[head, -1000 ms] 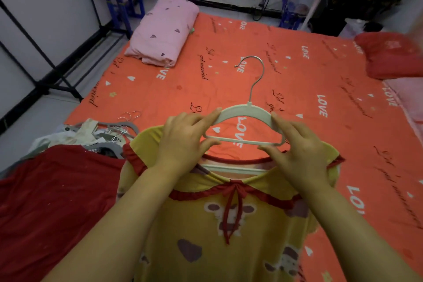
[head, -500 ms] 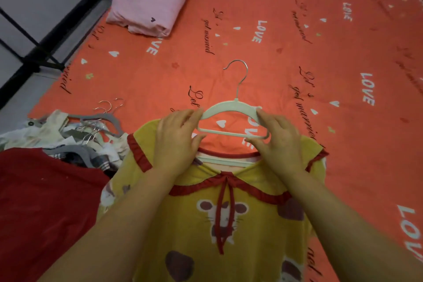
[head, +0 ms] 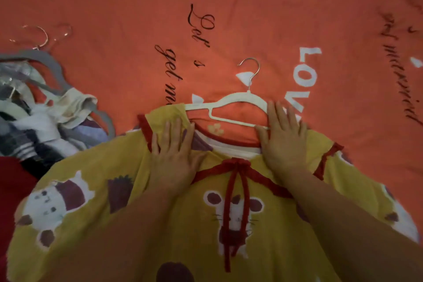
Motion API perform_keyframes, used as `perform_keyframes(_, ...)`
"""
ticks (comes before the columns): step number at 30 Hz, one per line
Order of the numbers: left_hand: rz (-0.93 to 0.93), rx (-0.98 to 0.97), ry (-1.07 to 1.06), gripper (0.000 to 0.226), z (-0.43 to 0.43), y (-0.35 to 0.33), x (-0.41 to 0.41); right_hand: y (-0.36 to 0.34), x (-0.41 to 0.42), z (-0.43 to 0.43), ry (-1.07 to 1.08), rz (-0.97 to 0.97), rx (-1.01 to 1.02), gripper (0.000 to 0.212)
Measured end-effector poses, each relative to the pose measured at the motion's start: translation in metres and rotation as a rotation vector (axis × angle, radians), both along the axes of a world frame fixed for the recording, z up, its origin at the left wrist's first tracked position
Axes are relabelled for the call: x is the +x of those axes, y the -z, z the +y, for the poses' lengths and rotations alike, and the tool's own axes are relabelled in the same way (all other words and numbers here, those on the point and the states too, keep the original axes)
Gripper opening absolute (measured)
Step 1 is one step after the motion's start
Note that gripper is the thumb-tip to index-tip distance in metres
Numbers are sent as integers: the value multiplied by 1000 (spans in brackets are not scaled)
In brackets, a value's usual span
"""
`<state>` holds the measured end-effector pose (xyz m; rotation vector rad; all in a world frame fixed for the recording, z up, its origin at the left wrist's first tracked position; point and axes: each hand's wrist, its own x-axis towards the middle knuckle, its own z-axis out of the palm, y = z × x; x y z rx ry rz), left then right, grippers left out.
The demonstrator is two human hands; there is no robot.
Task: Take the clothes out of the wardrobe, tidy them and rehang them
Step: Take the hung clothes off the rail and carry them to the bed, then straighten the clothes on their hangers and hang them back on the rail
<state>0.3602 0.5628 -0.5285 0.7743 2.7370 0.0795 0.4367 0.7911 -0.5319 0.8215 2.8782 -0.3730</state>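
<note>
Yellow dress (head: 103,167) lies flat on the orange bedsheet (head: 137,7), near centre, with the white hanger (head: 238,98) at its neckline, hook pointing far. Left hand (head: 174,155): fingers straight, pressing the left shoulder, gripping nothing. Right hand (head: 283,142): flat too, across the hanger's right arm. To do well: seat both hanger arms inside the shoulders, then smooth outward, collar centred. Half a second ago both hands pinched the hanger's ends; now they lie flat.

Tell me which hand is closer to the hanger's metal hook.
Right. The right hand lies flat just below and right of the metal hook, touching the white hanger; the left hand presses the yellow top farther down-left.
</note>
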Motion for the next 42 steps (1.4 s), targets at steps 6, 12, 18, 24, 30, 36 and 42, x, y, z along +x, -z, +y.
perform_keyframes(6, 70, 67, 18, 68, 0, 19, -2, 25, -4, -3, 40, 99, 89, 64)
perform_keyframes(12, 47, 56, 16, 68, 2, 15, -2, 22, -4, -3, 43, 67, 89, 64)
perform_keyframes(18, -18, -66, 25, 72, -1, 14, -6, 2, -4, 2, -15, -79, -7, 62)
perform_keyframes(24, -124, -78, 83, 66, -8, -43, -2, -72, 49, -30, -9, -169, -65, 56)
perform_keyframes(30, -143, -21, 80, 55, -48, -140, 57, -150, 122, -87, -13, -124, -158, 47)
perform_keyframes(36, -93, 61, -51, 55, -106, -240, 100, -234, 143, -141, -112, -29, -226, 43)
perform_keyframes(42, 18, 125, -178, 54, -174, -313, 132, -289, 138, -198, -260, 56, -293, 43)
